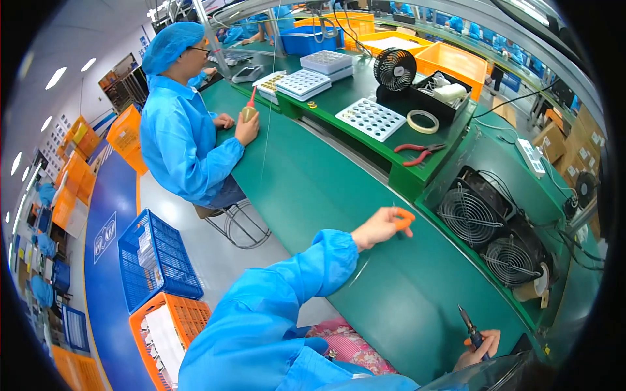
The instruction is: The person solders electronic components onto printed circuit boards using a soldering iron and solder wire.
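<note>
My left hand (379,229) reaches out over the green table (391,287), fingers closed together. A small bright orange piece (403,219) shows at its fingertips; whether I hold it or wear it over the fingers I cannot tell. Near the lower right, my right hand (479,352) is wrapped round a pen-shaped soldering iron (475,333) with a dark grip. Its metal tip points up and away from me, apart from anything else. Beyond my left hand, red-handled pliers (417,154) lie on the raised green shelf.
Two fans with round wire guards (471,215) stand on the right. The shelf bears a white tray with round holes (370,119), a tape roll (422,121) and a small black fan (395,69). A co-worker (186,124) sits at left, holding a bottle (248,114). Crates (158,260) stand on the floor.
</note>
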### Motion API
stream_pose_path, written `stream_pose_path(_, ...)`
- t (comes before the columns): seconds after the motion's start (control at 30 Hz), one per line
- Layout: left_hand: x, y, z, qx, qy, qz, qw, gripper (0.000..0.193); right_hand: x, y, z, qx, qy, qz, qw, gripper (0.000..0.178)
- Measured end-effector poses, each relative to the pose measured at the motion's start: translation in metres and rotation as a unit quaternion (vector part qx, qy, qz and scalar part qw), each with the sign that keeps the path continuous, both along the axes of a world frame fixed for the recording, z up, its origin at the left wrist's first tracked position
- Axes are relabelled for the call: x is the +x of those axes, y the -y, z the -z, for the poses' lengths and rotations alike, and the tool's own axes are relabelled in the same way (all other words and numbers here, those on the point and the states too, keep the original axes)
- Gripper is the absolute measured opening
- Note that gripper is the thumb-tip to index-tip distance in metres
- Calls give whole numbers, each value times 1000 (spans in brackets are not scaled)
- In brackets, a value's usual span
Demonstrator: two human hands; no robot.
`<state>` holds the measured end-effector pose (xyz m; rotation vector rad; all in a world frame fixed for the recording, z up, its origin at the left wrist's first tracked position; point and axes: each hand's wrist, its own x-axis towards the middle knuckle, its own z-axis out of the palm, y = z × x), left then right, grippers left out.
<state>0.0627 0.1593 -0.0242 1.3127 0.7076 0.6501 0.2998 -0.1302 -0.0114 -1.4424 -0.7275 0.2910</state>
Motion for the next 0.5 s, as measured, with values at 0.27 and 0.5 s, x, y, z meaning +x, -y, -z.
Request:
stream_pose_path(0.27,4,2,-4,32,-102,86,991,32,5,-1,-2,33,60,-24,997,32)
stream_pose_path(0.5,2,6,-17,75,-152,94,981,31,53,-12,28,210,164,-184,946,38)
